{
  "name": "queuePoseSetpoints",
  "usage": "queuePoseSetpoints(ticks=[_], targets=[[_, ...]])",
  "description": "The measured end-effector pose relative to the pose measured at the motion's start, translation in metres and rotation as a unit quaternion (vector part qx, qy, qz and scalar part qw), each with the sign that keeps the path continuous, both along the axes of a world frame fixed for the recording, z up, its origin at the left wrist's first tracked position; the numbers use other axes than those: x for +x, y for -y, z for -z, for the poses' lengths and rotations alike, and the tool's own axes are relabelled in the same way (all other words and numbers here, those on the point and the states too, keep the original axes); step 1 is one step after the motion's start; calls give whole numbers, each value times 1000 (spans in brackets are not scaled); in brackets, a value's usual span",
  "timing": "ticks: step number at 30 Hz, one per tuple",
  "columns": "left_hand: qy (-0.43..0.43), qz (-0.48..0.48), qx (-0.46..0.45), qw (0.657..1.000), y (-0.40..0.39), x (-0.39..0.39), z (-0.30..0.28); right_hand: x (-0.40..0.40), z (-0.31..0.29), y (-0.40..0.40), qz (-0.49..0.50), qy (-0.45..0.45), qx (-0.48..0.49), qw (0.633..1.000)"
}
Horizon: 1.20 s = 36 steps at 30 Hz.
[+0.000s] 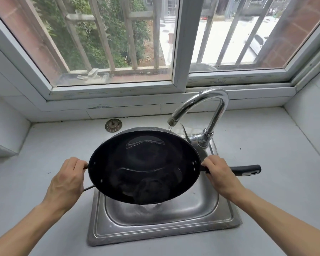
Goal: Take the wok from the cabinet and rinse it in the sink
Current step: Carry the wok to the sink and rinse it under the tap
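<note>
Both hands hold the black wok [144, 167] over the sink [164, 228]. The left hand [67, 182] curls around its small side handle; the right hand [218, 174] grips the long handle [248, 169], both forearms stretched forward. Water runs from the faucet [207, 108] onto the far rim.

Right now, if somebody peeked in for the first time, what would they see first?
The big black wok, held tilted over the steel sink in the middle. The left hand grips its small side handle and the right hand grips the long black handle. Behind it, water runs from the shiny curved faucet onto the wok's far rim, under a barred window.
</note>
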<state>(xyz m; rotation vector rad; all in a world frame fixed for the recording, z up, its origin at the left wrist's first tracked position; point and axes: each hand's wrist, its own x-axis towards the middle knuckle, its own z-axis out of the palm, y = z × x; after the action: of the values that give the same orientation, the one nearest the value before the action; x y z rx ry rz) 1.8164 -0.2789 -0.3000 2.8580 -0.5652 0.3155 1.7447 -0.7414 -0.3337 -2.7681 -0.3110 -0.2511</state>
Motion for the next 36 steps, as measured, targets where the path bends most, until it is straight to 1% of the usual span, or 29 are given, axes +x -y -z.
queuePoseSetpoints(ticks=[8, 13, 18, 25, 31, 36], targets=[[-17, -23, -34, 999, -7, -17, 12, 13, -4, 0, -22, 54, -34, 998], [-24, -46, -56, 997, -4, -26, 20, 21, -5, 3, -25, 71, -57, 996], [-21, -63, -66, 996, -1, -28, 23, 27, -4, 4, -30, 95, -59, 993], [-8, -60, -70, 996, 12, -23, 20, 27, -2, 13, -15, 113, -49, 992], [-11, -45, -73, 996, 31, -9, 20, 20, -1, 33, 0, 107, -58, 993], [-2, -10, -63, 998, 47, 4, 17, 4, 5, 48, 37, 94, -44, 994]])
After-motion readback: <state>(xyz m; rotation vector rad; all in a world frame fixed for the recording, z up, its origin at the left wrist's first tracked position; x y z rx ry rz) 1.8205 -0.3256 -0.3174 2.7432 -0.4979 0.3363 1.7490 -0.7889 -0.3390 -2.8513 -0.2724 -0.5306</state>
